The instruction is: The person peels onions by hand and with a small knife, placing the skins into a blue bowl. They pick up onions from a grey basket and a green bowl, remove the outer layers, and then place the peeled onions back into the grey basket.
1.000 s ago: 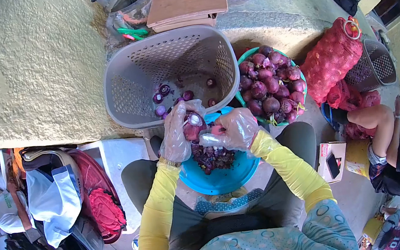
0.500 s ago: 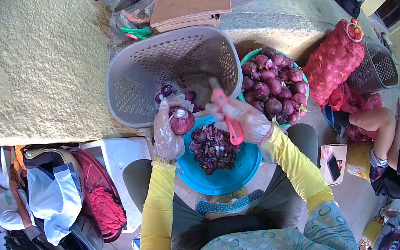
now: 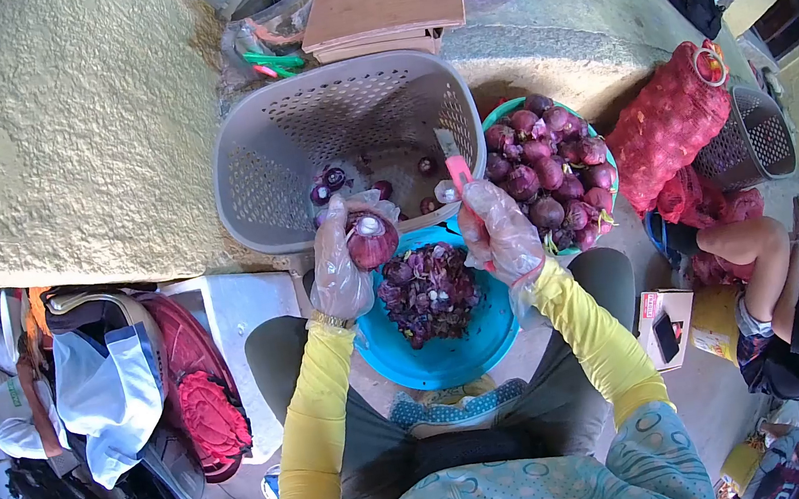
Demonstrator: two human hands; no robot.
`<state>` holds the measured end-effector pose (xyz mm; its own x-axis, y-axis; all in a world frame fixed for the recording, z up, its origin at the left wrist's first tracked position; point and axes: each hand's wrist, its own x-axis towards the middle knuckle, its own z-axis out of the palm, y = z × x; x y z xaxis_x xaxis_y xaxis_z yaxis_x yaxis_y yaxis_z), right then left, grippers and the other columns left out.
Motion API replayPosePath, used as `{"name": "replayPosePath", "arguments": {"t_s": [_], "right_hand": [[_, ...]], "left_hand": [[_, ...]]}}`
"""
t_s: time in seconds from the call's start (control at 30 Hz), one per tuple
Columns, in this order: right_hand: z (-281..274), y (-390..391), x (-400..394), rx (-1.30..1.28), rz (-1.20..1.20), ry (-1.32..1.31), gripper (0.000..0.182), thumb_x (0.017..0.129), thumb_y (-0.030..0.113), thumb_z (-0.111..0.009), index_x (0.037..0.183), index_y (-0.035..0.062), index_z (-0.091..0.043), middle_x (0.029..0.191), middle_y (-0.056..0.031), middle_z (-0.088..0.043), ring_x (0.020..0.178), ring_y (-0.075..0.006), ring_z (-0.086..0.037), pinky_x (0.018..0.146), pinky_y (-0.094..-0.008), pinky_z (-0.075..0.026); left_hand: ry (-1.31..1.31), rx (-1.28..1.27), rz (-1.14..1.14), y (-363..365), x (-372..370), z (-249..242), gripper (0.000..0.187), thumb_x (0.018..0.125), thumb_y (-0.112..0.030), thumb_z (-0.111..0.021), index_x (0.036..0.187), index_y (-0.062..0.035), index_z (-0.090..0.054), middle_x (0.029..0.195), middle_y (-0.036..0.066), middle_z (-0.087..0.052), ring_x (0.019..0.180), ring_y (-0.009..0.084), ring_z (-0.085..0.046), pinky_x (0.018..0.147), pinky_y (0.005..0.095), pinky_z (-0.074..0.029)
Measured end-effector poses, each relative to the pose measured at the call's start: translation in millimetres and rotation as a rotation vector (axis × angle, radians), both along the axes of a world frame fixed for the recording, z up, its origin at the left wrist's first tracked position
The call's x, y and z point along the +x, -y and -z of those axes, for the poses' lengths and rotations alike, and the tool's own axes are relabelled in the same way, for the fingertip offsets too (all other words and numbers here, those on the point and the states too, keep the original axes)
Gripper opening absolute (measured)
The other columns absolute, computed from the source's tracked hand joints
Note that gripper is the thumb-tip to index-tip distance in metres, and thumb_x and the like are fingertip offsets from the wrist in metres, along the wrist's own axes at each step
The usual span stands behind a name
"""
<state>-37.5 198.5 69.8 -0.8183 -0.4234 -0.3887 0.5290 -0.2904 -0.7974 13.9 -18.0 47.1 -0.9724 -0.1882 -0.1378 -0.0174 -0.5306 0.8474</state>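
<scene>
My left hand (image 3: 336, 270), in a clear plastic glove, is closed around a red onion (image 3: 375, 245) with a pale cut end facing up. The onion is above the left rim of a blue basin (image 3: 416, 373), which contains onion skins and trimmings (image 3: 431, 296). A pink-handled knife (image 3: 459, 171) is in my gloved right hand (image 3: 503, 234), its blade pointing up and away over the grey basket's (image 3: 245, 149) front right side. Inside that perforated basket are several red onions (image 3: 335, 178) and a pale scrap beside the knife.
To the right, a green-rimmed tub holds a heap of red onions (image 3: 550, 169). Beyond it lies a red mesh sack (image 3: 670, 118) near another basket (image 3: 753, 132). Wooden boards (image 3: 382, 4) are stacked behind. People sit at both sides. A phone (image 3: 668, 337) rests on a box at right.
My right hand has turned and closed around the knife handle, and the blade has shifted right. Additional onion pieces now show in the basket's front right. My left hand still holds the onion.
</scene>
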Motion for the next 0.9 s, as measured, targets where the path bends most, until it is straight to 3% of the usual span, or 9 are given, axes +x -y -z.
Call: {"name": "replayPosePath", "arguments": {"t_s": [0.1, 0.23, 0.43, 0.5, 0.63, 0.7, 0.83, 0.9], "right_hand": [[2, -1, 4, 0.016, -0.045, -0.064, 0.029, 0.104, 0.040, -0.055, 0.098, 0.0123, -0.058, 0.071, 0.0032, -0.049, 0.047, -0.0051, -0.036, 0.040, -0.0228, -0.027], [-1, 5, 9, 0.060, 0.011, -0.038, 0.025, 0.106, 0.036, -0.054, 0.102, 0.0117, -0.058, 0.072, 0.0033, -0.050, 0.048, -0.0046, -0.037, 0.041, -0.0221, -0.028], [8, 8, 12, 0.029, -0.002, -0.084, 0.022, 0.107, 0.031, -0.050, 0.116, 0.0114, -0.058, 0.076, 0.0038, -0.050, 0.050, -0.0042, -0.040, 0.042, -0.0211, -0.030], [9, 11, 14, 0.092, -0.044, -0.091, 0.034, 0.105, 0.032, -0.052, 0.130, 0.0094, -0.055, 0.078, 0.0034, -0.048, 0.051, -0.0034, -0.036, 0.042, -0.0205, -0.028], [10, 5, 13, 0.086, -0.128, -0.188, 0.040, 0.105, 0.032, -0.052, 0.138, 0.0096, -0.050, 0.081, 0.0033, -0.049, 0.052, -0.0034, -0.036, 0.043, -0.0207, -0.029], [-1, 1, 10, -0.013, -0.267, -0.091, 0.033, 0.106, 0.022, -0.047, 0.136, 0.0081, -0.050, 0.088, 0.0020, -0.054, 0.065, -0.0044, -0.045, 0.056, -0.0203, -0.038], [16, 5, 9, -0.118, -0.263, -0.218, 0.037, 0.104, 0.022, -0.050, 0.138, 0.0077, -0.049, 0.096, 0.0011, -0.056, 0.072, -0.0078, -0.051, 0.065, -0.0233, -0.045], [23, 7, 7, 0.061, -0.293, -0.535, 0.038, 0.103, 0.023, -0.053, 0.137, 0.0064, -0.050, 0.098, -0.0033, -0.061, 0.080, -0.0143, -0.058, 0.076, -0.0298, -0.049]], "left_hand": [[0.046, 0.048, -0.008, -1, 1, -4, 0.050, 0.112, -0.039, -0.033, 0.107, 0.0009, -0.062, 0.111, 0.016, -0.067, 0.115, 0.0229, -0.063, 0.104, 0.0396, -0.050], [0.014, -0.046, 0.000, 1, 0, 1, 0.050, 0.112, -0.040, -0.032, 0.107, 0.0003, -0.062, 0.110, 0.015, -0.067, 0.114, 0.0221, -0.064, 0.102, 0.0385, -0.050], [0.023, -0.009, -0.003, 1, 0, -1, 0.051, 0.111, -0.042, -0.033, 0.105, -0.0002, -0.062, 0.107, 0.014, -0.068, 0.112, 0.0208, -0.064, 0.101, 0.0380, -0.050], [0.038, 0.018, -0.001, 0, 0, -3, 0.051, 0.111, -0.042, -0.033, 0.104, -0.0003, -0.062, 0.107, 0.014, -0.068, 0.111, 0.0207, -0.064, 0.102, 0.0383, -0.050], [0.037, 0.011, -0.026, -2, 0, -4, 0.050, 0.110, -0.042, -0.036, 0.104, -0.0006, -0.063, 0.107, 0.014, -0.068, 0.106, 0.0203, -0.066, 0.099, 0.0381, -0.051], [0.030, 0.010, -0.029, 0, -2, 1, 0.049, 0.110, -0.042, -0.037, 0.104, -0.0007, -0.063, 0.107, 0.014, -0.068, 0.104, 0.0204, -0.066, 0.099, 0.0381, -0.051], [-0.004, -0.057, 0.009, -4, 0, -10, 0.048, 0.110, -0.042, -0.039, 0.103, -0.0008, -0.063, 0.103, 0.013, -0.069, 0.103, 0.0200, -0.066, 0.098, 0.0383, -0.052], [0.039, -0.029, 0.000, -6, 0, -13, 0.049, 0.109, -0.043, -0.039, 0.102, -0.0008, -0.063, 0.101, 0.012, -0.069, 0.102, 0.0198, -0.065, 0.098, 0.0385, -0.051]]}}
